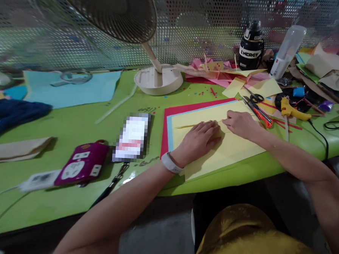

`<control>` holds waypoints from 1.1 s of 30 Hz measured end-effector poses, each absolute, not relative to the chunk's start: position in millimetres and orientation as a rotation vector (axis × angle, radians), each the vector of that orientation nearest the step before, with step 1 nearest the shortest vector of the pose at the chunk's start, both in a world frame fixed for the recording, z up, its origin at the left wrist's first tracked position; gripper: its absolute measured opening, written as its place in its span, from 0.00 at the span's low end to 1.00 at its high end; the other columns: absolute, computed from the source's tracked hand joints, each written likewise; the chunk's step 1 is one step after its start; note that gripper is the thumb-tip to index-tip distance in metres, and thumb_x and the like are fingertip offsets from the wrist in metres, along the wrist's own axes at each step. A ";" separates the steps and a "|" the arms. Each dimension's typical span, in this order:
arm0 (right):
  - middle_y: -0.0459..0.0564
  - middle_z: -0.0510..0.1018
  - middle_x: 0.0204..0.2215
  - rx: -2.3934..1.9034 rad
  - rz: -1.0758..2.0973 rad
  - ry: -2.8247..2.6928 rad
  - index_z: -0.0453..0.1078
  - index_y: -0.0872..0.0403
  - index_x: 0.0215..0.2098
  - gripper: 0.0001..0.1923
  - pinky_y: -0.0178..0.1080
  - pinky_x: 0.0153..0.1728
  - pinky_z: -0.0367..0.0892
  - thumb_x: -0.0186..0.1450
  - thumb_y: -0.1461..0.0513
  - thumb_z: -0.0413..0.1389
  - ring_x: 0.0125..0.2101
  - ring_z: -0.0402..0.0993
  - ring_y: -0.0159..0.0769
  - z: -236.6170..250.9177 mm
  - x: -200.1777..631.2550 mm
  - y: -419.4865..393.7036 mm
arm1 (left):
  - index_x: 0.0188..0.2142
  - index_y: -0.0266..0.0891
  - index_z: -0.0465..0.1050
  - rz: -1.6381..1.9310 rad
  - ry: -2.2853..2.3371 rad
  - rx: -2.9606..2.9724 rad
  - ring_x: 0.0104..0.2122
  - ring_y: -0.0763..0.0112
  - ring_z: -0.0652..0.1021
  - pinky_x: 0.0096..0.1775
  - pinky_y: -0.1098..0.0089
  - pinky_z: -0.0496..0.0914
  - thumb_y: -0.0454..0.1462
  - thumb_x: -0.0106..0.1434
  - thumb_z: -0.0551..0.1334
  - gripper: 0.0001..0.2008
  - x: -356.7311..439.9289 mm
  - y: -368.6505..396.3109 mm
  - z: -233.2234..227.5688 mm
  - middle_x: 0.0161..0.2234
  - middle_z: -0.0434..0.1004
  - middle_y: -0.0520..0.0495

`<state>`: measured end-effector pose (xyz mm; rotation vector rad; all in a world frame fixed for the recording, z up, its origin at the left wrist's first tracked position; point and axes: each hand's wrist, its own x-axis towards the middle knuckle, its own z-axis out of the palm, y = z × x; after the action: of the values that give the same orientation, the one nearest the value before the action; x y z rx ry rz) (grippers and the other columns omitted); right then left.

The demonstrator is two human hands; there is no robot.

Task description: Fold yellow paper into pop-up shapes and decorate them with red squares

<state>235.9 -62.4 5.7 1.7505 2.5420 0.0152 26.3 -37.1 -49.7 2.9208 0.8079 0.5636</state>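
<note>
While left hand (199, 138) lies flat on paper (227, 154), right hand (240, 124) curls there, grip unclear.

Beyond and right of right hand (240, 124): scissors (257, 98), cutter (261, 114), glue gun (293, 111) in the way. Left of left hand (199, 137): phone (133, 137) obstructs; passable gap between phone and fan base (169, 82).

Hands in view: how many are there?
2: the left hand rests on the yellow paper; the right hand, curled, is beside the left, over the same sheet. No others show.
</note>
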 end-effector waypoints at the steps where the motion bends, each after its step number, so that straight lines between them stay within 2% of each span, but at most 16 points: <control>1: 0.57 0.77 0.44 1.758 0.003 2.548 0.78 0.56 0.45 0.16 0.39 0.28 0.52 0.72 0.66 0.47 0.37 0.71 0.37 5.2 235.8 -62.5 | 0.58 0.33 0.69 0.566 0.802 2.914 0.59 0.52 0.74 0.61 0.50 0.67 0.43 0.73 0.54 0.21 26.4 -36.8 -49.7 0.60 0.73 0.33; 6: 0.58 0.77 0.46 1.826 0.022 2.638 0.78 0.57 0.46 0.16 0.40 0.34 0.58 0.73 0.64 0.48 0.42 0.71 0.41 0.1 237.3 -58.8 | 0.56 0.35 0.71 0.587 0.783 2.880 0.58 0.51 0.74 0.59 0.49 0.69 0.43 0.72 0.55 0.19 26.5 -36.5 -47.4 0.59 0.73 0.33; 11: 0.60 0.77 0.50 1.788 0.153 2.683 0.77 0.59 0.50 0.17 0.45 0.47 0.59 0.71 0.70 0.47 0.49 0.68 0.46 -5.7 241.9 -51.4 | 0.57 0.36 0.71 0.573 0.797 2.832 0.59 0.51 0.74 0.59 0.48 0.69 0.40 0.70 0.57 0.19 26.0 -35.0 -47.6 0.60 0.73 0.34; 17: 0.61 0.78 0.48 1.734 0.253 2.640 0.78 0.59 0.47 0.19 0.47 0.47 0.60 0.70 0.73 0.46 0.49 0.68 0.48 -8.7 241.0 -46.1 | 0.55 0.38 0.73 0.521 0.844 2.706 0.59 0.48 0.74 0.59 0.46 0.67 0.42 0.69 0.58 0.19 26.6 -37.2 -38.2 0.61 0.72 0.35; 20: 0.60 0.78 0.49 1.718 0.293 2.618 0.78 0.59 0.48 0.19 0.46 0.47 0.61 0.70 0.73 0.46 0.50 0.68 0.47 -7.1 241.6 -44.9 | 0.55 0.39 0.74 0.636 0.827 2.434 0.58 0.52 0.75 0.59 0.51 0.69 0.48 0.68 0.59 0.21 20.9 -33.9 -21.6 0.60 0.74 0.36; 23: 0.60 0.77 0.50 1.735 0.303 2.654 0.78 0.59 0.48 0.18 0.46 0.49 0.60 0.72 0.72 0.46 0.51 0.68 0.47 -4.8 244.1 -44.8 | 0.52 0.37 0.77 0.765 0.956 2.026 0.52 0.56 0.79 0.52 0.57 0.74 0.53 0.66 0.60 0.25 11.6 -23.3 -4.9 0.53 0.80 0.36; 27: 0.57 0.77 0.51 1.757 0.301 2.801 0.77 0.55 0.50 0.21 0.46 0.52 0.58 0.74 0.68 0.42 0.50 0.67 0.44 -4.5 244.8 -46.4 | 0.43 0.36 0.80 0.702 0.986 1.571 0.45 0.58 0.81 0.49 0.59 0.75 0.58 0.58 0.67 0.28 7.1 -12.1 -1.2 0.45 0.83 0.37; 30: 0.55 0.77 0.51 1.747 0.287 2.903 0.76 0.52 0.52 0.23 0.47 0.52 0.58 0.76 0.65 0.39 0.49 0.68 0.44 -6.0 241.6 -49.2 | 0.40 0.39 0.81 0.585 0.935 1.344 0.36 0.62 0.82 0.39 0.64 0.77 0.56 0.53 0.72 0.25 13.6 -15.7 -11.6 0.36 0.84 0.42; 33: 0.54 0.76 0.52 1.737 0.253 2.956 0.76 0.50 0.53 0.24 0.47 0.52 0.58 0.76 0.64 0.38 0.51 0.67 0.44 -5.8 237.7 -53.3 | 0.34 0.40 0.81 0.537 0.912 1.291 0.26 0.71 0.77 0.29 0.71 0.72 0.52 0.52 0.73 0.20 21.3 -24.2 -20.6 0.29 0.81 0.47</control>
<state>237.7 -53.3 -5.8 1.7370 2.9555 0.2534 21.3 -24.2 -20.6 1.2906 0.9120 0.5366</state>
